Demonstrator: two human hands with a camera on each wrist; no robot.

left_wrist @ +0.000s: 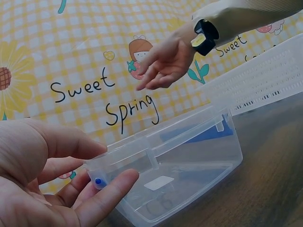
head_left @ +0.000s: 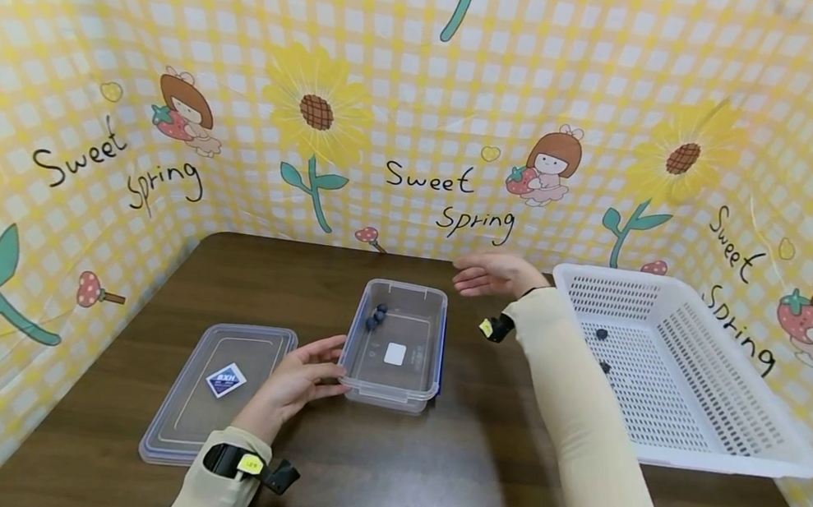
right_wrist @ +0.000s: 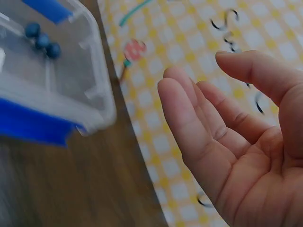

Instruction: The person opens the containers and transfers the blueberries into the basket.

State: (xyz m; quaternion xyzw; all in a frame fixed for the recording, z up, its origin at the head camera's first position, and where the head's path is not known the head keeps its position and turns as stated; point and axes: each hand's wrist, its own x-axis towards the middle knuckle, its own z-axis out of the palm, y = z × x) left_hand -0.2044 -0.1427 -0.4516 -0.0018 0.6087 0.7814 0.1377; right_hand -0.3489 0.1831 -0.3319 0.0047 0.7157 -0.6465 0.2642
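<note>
A clear plastic food container (head_left: 392, 390) with blue side clips sits mid-table, three blueberries (head_left: 376, 317) lying inside towards its far left. My left hand (head_left: 300, 375) grips its near left corner, thumb against the near wall and fingers along the left side; the left wrist view shows the fingertips (left_wrist: 124, 182) at that corner. Beyond the container's far right corner, my right hand (head_left: 497, 275) is raised with nothing in it. Its fingers (right_wrist: 182, 116) are loosely extended in the right wrist view, with the thumb apart from them.
At right stands a white slotted basket (head_left: 728, 378) with two blueberries (head_left: 602, 334) near its left side. A clear lid (head_left: 248, 344) with a blue edge and a label lies left of the container. A yellow checked cloth (head_left: 422, 106) walls the back and sides.
</note>
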